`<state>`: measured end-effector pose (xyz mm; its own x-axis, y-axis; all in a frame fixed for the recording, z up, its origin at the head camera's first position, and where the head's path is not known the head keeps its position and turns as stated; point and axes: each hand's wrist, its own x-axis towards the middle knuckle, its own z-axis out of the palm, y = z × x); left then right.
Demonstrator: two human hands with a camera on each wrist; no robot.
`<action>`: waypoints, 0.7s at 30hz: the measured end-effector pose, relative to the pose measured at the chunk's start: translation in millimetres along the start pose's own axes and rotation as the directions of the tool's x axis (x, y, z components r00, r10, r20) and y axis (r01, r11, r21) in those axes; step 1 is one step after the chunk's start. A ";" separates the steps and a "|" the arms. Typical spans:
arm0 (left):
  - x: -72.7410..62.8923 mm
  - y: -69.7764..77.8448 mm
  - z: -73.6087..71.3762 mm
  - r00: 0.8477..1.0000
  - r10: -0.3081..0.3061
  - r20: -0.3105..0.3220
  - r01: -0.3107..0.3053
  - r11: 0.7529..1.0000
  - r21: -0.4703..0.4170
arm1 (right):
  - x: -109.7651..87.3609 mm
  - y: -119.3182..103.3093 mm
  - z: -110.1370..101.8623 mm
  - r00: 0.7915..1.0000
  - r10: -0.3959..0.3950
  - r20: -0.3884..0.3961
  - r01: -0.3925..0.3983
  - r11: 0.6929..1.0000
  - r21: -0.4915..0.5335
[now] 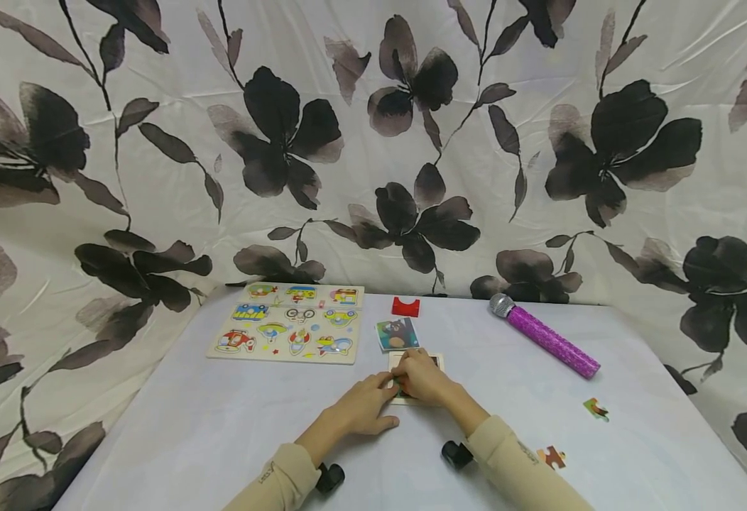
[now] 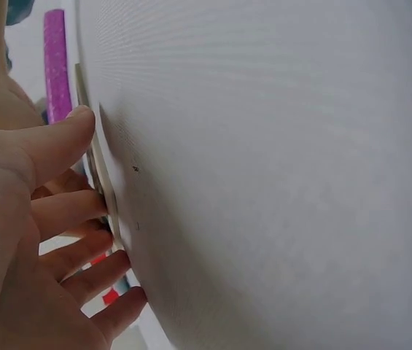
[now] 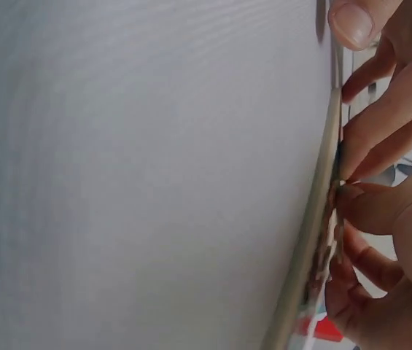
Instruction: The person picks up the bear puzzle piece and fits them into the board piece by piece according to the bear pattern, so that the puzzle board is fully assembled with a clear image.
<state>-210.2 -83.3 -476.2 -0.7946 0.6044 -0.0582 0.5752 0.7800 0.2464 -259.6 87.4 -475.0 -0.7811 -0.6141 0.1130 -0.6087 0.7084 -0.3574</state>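
Note:
A small jigsaw board (image 1: 405,401) lies flat on the white table, mostly covered by both hands. My right hand (image 1: 421,376) bends over it, thumb and fingertips pinching a thin puzzle piece (image 3: 339,237) at its surface. Most of that piece is hidden. From the left, my left hand (image 1: 367,404) reaches in with loosely extended fingers; its fingertips touch the board's left side. In the right wrist view the two hands nearly meet above the board's pale edge (image 3: 304,248). Just behind the board lies a picture card (image 1: 395,335) showing a dark animal.
A wooden vehicle puzzle board (image 1: 312,333) lies at the back left. Behind the card is a red notched piece (image 1: 405,306). A purple glitter microphone (image 1: 552,342) lies at the right, with loose jigsaw pieces (image 1: 596,409) nearer the front. Floral cloth (image 1: 361,177) hangs behind the table.

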 end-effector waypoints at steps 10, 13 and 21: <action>-0.7 1.3 -1.6 1.000 0.010 -0.003 -0.010 1.000 0.019 | 2.9 8.1 0.4 0.994 0.004 -0.110 0.016 0.983 0.183; -0.3 1.9 -2.4 1.000 0.008 0.004 -0.008 1.000 0.023 | 0.6 10.0 -0.2 0.994 -0.034 -0.109 0.048 0.991 0.124; 5.5 2.4 -6.2 1.000 -0.015 0.016 0.015 1.000 -0.007 | -7.7 16.3 -6.6 0.999 -0.031 -0.039 0.035 0.995 0.089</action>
<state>-214.4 -79.2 -469.9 -0.7999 0.5951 -0.0771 0.5617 0.7878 0.2527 -264.4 106.0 -475.6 -0.7664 -0.6220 0.1604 -0.6207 0.6528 -0.4342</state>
